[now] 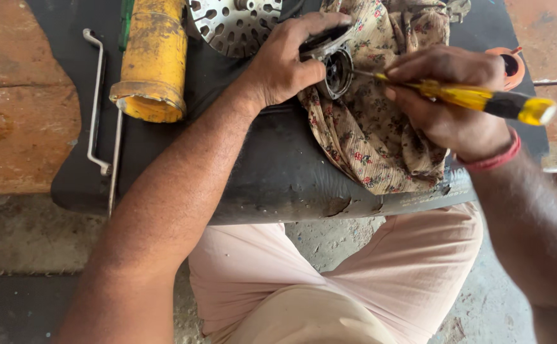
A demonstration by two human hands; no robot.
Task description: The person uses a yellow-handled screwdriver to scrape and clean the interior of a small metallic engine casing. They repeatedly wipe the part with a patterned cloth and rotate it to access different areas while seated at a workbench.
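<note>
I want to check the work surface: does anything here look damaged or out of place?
Yes. The black seat has a torn, chipped front edge below the floral cloth. The yellow cylinder is scuffed and dirty. Nothing looks spilled.

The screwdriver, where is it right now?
In the head view, the screwdriver is at upper right, gripped by the right hand, its tip in the round metal part that the left hand steadies on the floral cloth.

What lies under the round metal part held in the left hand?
Under the round metal part a floral cloth shows, spread over a black padded seat. The left hand covers the part's upper edge; the seat beneath the cloth is hidden.
</note>
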